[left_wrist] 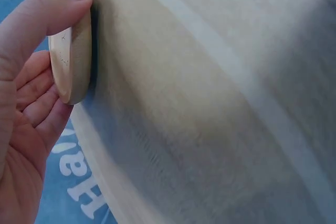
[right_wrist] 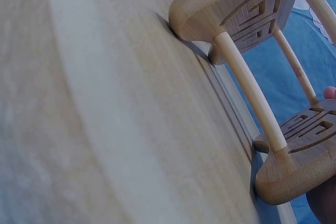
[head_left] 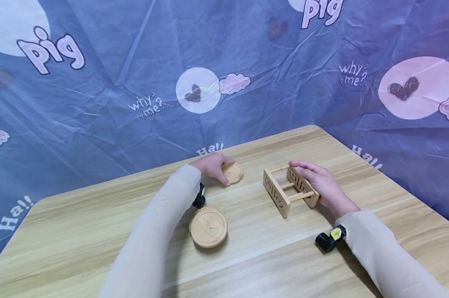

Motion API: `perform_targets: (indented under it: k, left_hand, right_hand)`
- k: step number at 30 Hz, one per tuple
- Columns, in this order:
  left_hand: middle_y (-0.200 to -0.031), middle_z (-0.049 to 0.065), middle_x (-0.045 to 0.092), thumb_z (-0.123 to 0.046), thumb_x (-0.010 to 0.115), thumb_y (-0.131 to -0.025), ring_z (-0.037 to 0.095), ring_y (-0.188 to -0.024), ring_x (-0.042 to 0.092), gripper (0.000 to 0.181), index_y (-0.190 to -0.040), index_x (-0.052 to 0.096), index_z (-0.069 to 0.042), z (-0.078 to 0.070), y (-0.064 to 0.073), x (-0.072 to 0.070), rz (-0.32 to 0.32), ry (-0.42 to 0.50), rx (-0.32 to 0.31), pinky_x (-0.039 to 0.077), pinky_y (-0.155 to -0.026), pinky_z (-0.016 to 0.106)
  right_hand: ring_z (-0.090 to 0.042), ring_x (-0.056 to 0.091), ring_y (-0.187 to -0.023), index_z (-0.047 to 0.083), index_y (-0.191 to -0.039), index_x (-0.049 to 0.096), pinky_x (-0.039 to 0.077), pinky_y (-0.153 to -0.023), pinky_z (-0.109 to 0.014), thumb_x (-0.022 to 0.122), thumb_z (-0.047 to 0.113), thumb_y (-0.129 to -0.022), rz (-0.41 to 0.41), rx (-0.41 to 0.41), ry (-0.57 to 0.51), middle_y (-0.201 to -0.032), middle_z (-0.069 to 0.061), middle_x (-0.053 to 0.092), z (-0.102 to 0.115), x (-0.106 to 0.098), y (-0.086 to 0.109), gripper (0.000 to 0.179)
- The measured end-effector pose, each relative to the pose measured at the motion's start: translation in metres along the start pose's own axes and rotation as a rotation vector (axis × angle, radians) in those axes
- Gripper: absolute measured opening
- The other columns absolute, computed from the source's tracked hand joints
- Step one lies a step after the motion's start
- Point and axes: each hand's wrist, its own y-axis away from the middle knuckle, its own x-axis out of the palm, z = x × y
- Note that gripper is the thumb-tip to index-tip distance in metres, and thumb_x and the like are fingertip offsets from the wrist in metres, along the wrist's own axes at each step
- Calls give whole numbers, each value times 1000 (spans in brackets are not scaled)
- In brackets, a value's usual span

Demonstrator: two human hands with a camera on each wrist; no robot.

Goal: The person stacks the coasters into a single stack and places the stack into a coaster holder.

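Observation:
My left hand (head_left: 211,165) grips a round wooden coaster (head_left: 234,174) by its edge, far back on the table. In the left wrist view the thumb lies on the rim of the coaster (left_wrist: 80,56), with the other fingers around its far side. My right hand (head_left: 322,184) holds a small wooden coaster rack (head_left: 274,193) by its right-hand panel. Dowels join the rack's two panels, which have cut-out line patterns. In the right wrist view the rack (right_wrist: 249,90) stands on the table, and only bits of the holding fingers show.
Nearer to me, beside the left forearm, lies a small stack of round coasters (head_left: 208,227), the top one engraved with a leaf. The wooden table (head_left: 97,223) ends at a blue printed cloth (head_left: 109,136) behind. Each wrist carries a black camera (head_left: 326,242).

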Motion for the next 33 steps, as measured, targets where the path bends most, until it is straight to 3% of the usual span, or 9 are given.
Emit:
perform_targets:
  k: [3,7,11,15,22,26,33]
  left_hand:
    - [-136,10,50,-23,83,-65,17,-111,53,85,-138,42,-6,1,2,-4,-26,7,-9,41,-99,28]
    - [-133,12,52,-23,83,-63,20,-114,53,84,-135,45,-3,4,6,-9,-61,6,7,42,-99,29]
    - [-129,11,56,-27,83,-62,21,-111,53,82,-133,49,-5,7,15,-15,-93,-54,14,43,-98,30]
    - [-113,13,64,-30,82,-61,20,-91,54,84,-133,49,-5,8,28,-26,-113,-110,5,47,-85,31]
    - [-104,11,64,-31,82,-60,17,-79,49,84,-133,49,-5,4,46,-42,-155,-101,10,44,-70,26]
    - [-102,9,64,-32,82,-60,16,-76,49,83,-132,51,-4,3,54,-43,-189,-87,46,43,-66,25]
    - [-113,11,65,-29,82,-60,14,-79,54,83,-132,51,-2,-1,73,-38,-210,-3,83,47,-71,24]
  right_hand:
    - [-6,62,-88,32,-108,62,56,-73,-27,54,30,-93,2,0,-2,-102,17,61,0,-1,0,16]
    - [-4,61,-90,31,-110,62,55,-74,-25,54,31,-93,-9,-7,22,-103,21,60,-1,-2,0,19]
    - [-1,59,-92,27,-117,61,54,-76,-22,54,32,-93,-14,-8,55,-103,24,58,-2,-2,0,25]
    - [1,57,-96,21,-124,58,51,-79,-18,53,33,-94,-10,-20,83,-103,25,58,-2,-1,-1,33]
    - [1,57,-94,21,-123,59,52,-78,-19,53,33,-94,-11,-32,87,-103,25,58,-2,-2,-1,32]
    - [2,57,-95,20,-124,58,51,-79,-18,53,34,-94,-12,-31,90,-103,25,58,-3,-2,-1,34]
    - [5,54,-97,15,-129,54,48,-81,-15,53,35,-93,-24,-28,119,-104,27,55,-3,-3,0,41]
